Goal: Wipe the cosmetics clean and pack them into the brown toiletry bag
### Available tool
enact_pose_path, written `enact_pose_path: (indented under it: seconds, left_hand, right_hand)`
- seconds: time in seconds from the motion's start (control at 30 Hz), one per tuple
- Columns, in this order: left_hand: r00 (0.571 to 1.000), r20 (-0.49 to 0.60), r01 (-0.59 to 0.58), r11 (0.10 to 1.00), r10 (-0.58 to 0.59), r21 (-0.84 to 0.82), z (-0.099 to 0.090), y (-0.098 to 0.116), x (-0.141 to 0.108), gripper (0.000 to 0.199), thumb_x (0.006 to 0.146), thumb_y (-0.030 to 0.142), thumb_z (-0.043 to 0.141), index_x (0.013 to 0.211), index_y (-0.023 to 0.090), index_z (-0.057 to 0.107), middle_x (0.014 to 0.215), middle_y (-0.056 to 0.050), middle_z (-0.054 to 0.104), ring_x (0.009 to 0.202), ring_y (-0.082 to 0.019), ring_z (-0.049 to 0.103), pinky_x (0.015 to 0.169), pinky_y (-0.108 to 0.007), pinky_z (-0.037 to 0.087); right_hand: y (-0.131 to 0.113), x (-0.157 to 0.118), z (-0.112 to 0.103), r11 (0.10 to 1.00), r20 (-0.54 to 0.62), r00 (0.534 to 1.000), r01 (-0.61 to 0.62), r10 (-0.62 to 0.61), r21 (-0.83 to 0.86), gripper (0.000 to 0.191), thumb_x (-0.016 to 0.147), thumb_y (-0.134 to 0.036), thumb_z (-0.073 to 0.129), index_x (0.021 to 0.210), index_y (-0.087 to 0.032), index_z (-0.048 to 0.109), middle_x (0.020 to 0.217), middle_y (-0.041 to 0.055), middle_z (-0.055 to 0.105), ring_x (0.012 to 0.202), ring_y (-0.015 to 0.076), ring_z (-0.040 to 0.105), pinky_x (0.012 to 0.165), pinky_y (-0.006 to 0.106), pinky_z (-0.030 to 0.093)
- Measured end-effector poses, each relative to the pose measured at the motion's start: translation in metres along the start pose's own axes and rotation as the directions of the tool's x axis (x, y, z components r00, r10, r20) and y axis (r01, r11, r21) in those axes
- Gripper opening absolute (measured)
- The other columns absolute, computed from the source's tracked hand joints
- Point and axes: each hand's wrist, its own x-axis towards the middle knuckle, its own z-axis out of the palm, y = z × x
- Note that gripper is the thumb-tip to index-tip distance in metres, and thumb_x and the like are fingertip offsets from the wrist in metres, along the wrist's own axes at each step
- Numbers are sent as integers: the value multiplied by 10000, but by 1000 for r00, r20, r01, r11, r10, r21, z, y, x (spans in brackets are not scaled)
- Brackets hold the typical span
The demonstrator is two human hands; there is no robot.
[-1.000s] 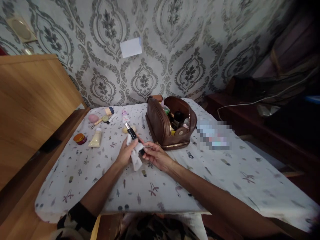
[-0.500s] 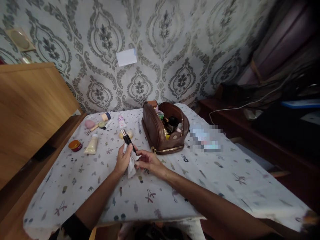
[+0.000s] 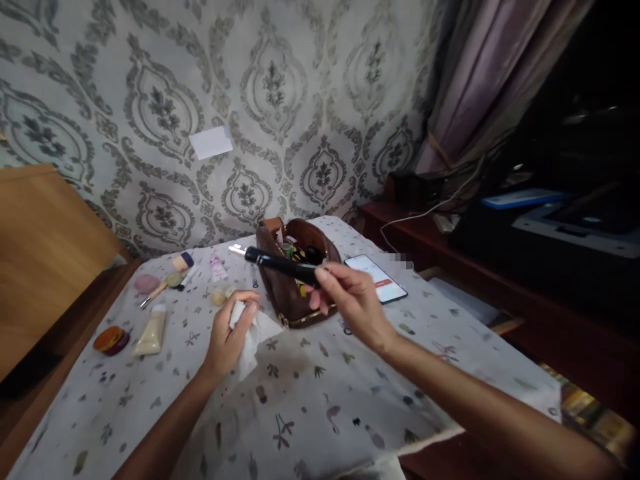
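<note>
My right hand (image 3: 353, 300) grips a slim black cosmetic tube (image 3: 280, 262) by one end; its silver tip points left, in front of the makeup bag. Crumpled in my left hand (image 3: 231, 337) is a white tissue (image 3: 256, 333), with one corner hanging loose below the fingers. The brown makeup bag (image 3: 277, 293) stands unzipped behind both hands, with several small cosmetics inside. Partly behind my left hand lies a pale yellow round item (image 3: 219, 295), its kind unclear.
On the left of the patterned cloth (image 3: 200, 407) lie a cream tube (image 3: 151, 331), an orange-lidded jar (image 3: 111, 340), a pink sponge (image 3: 147, 285), a brush (image 3: 153, 295) and a pink tube (image 3: 218, 268). A phone (image 3: 380, 280) lies right of the bag.
The black tube has passed from my left hand to my right, which has lifted it up and right. The tissue stays in my left hand. The view has swung right.
</note>
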Motion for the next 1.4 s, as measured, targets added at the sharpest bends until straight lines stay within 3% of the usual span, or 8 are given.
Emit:
enact_pose_path:
  seconds: [0.1,0.2,0.33,0.5,0.67,0.83,1.17,1.4]
  left_hand:
    - [999,30,18,996,-20,85,9,-3,9,273,933,416,499,1018,201,645,848,-21,656,793,-166,610,735,-252,466]
    - [997,75,27,993,-36,119,19,-16,7,288,928,421,495,1017,195,650,857,-34,678,808,-183,635,732,-262,486]
    - [993,107,45,991,-59,129,30,-43,-8,282,913,414,514,985,190,669,949,-71,711,899,-218,664,819,-300,510]
    - [972,144,167,976,-187,142,37,-68,-18,284,905,423,526,965,194,683,977,-85,720,904,-239,675,823,-318,523]
    - [949,172,237,959,-263,156,39,-69,-15,295,903,445,524,975,203,675,895,-62,704,828,-231,661,763,-301,522]
    - [939,230,221,960,-257,170,39,-67,-15,265,919,413,509,961,206,668,877,-54,699,852,-225,660,769,-284,512]
    - [922,292,209,961,-256,181,38,-73,-17,249,940,396,486,970,210,649,900,-56,703,848,-213,665,756,-274,512]
    - [928,279,192,960,-245,204,40,-68,-14,266,929,402,493,950,211,677,943,-72,728,870,-225,676,793,-297,512]
  right_hand:
    - [-20,35,-40,970,-112,978,152,-175,-192,427,873,-538,612,681,-157,634,542,15,629,452,95,521,464,207,414]
    - [-24,83,-73,884,-139,931,263,-337,-387,461,866,-519,623,576,-165,566,507,8,594,446,92,491,465,211,381]
    - [-9,147,-91,794,-55,945,238,-323,-560,376,905,-393,571,614,-155,583,502,-7,579,469,102,502,501,220,369]
    - [0,201,-76,613,225,957,289,-182,-735,283,896,-234,542,659,-111,636,526,-8,579,572,111,556,610,217,378]
    - [7,231,-51,509,426,903,390,-50,-767,232,893,-208,558,749,-87,693,566,-7,590,643,119,580,657,219,361]
    - [26,246,-28,449,570,819,486,68,-750,192,881,-185,596,765,-100,722,580,-1,619,655,119,585,655,225,348]
    - [42,246,6,355,643,683,540,346,-764,174,815,-87,570,795,-60,741,586,44,670,575,134,593,591,238,399]
    - [47,246,4,407,639,686,504,347,-762,157,806,-82,573,784,-40,723,610,57,684,591,139,625,645,244,457]
